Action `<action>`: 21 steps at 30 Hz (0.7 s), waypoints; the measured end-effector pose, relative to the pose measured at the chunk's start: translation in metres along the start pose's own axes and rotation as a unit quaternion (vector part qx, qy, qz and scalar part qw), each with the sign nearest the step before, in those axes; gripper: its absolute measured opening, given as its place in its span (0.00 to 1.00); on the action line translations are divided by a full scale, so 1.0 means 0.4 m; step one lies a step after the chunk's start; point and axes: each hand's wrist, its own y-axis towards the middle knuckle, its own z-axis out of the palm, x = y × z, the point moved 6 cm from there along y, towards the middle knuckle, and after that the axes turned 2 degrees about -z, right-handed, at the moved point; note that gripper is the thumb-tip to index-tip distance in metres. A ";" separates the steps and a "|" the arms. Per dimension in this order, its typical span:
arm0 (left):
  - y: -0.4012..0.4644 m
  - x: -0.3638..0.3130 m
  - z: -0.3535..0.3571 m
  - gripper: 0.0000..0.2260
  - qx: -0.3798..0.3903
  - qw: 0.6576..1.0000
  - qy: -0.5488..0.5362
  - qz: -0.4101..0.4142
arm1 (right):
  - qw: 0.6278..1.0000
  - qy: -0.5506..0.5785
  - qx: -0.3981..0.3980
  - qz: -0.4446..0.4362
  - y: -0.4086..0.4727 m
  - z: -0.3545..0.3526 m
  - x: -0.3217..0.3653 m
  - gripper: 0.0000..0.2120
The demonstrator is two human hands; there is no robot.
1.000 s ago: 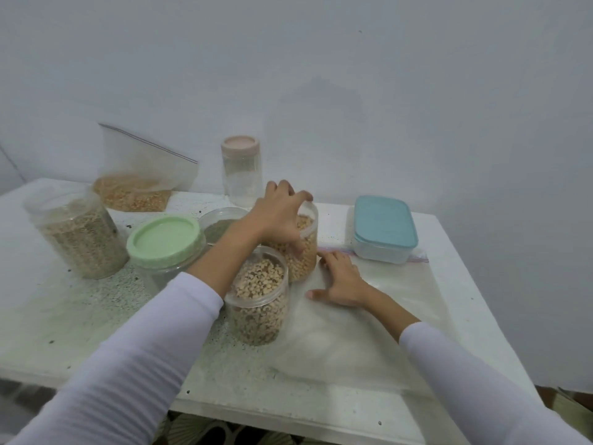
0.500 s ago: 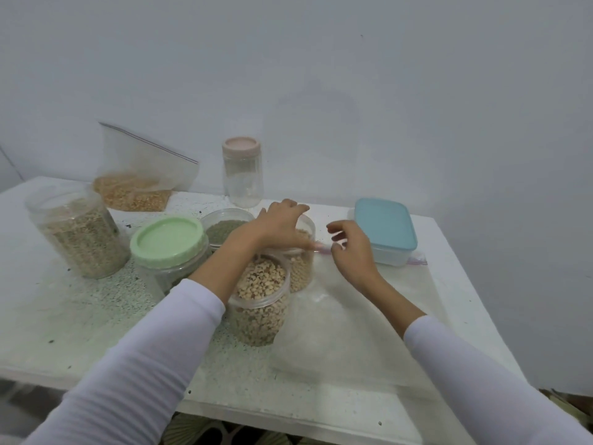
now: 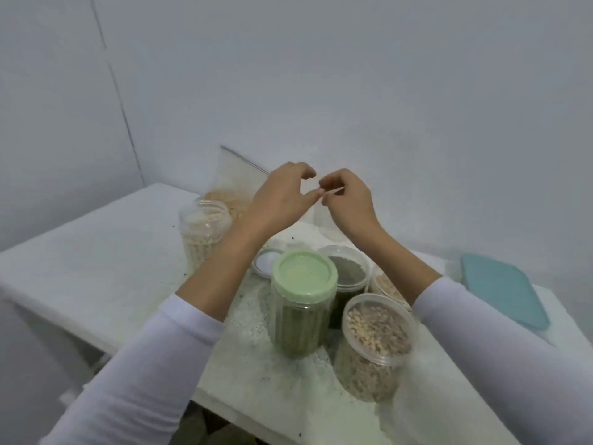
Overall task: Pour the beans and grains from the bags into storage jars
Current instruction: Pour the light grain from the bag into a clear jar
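Fingertips of both hands met at the centre of the frame: the left hand [image 3: 282, 194] and the right hand [image 3: 348, 197] each pinched the top edge of a clear empty bag [image 3: 324, 220], held up above the table [image 3: 96, 268]. The bag hung below the fingers with its mouth upward and its long axis roughly vertical; its film was too faint to trace fully.

Behind the left hand, a second bag [image 3: 231, 187] leaned against the wall with pale grain in its bottom. At its lower left stood an uncapped jar [image 3: 205, 232] filled with light beans. In the lower centre, a green-lidded jar [image 3: 301, 303] stood upright, holding something green. Just right of it sat an open jar of dark grain [image 3: 348, 274], another open jar of tan beans [image 3: 386, 284] partly hidden by the right sleeve, and nearest the lower edge an open jar of mixed beans [image 3: 375, 345]. A loose white lid [image 3: 266, 261] lay by the left forearm. A teal-lidded box [image 3: 503, 287] sat at the right edge.

The left part of the table lay bare up to its edge.
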 end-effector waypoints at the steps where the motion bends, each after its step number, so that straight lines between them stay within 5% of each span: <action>1: 0.000 0.039 -0.036 0.15 -0.004 1.000 -0.014 -0.011 | 0.999 -0.006 0.039 0.021 0.020 0.046 0.007 0.09; 5: 0.029 0.240 -0.211 0.09 -0.079 0.995 -0.048 -0.048 | 0.958 -0.149 0.242 0.038 0.104 0.282 0.070 0.04; 6: 0.036 0.286 -0.240 0.08 -0.096 0.992 -0.054 -0.056 | 0.930 -0.209 0.301 0.035 0.114 0.336 0.077 0.03; 9: 0.053 0.405 -0.264 0.07 -0.098 0.989 -0.069 -0.086 | 0.805 -0.394 0.438 0.078 0.113 0.451 0.039 0.20; 12: 0.065 0.524 -0.235 0.07 -0.071 0.982 -0.113 -0.132 | 0.716 -0.515 0.456 0.119 0.110 0.517 -0.028 0.29; 18: 0.061 0.645 -0.119 0.12 0.083 0.934 -0.282 -0.205 | 0.699 -0.574 0.378 0.196 0.104 0.573 -0.181 0.33; 21: 0.054 0.674 -0.091 0.11 0.099 0.901 -0.365 -0.214 | 0.731 -0.548 0.333 0.233 0.061 0.590 -0.263 0.41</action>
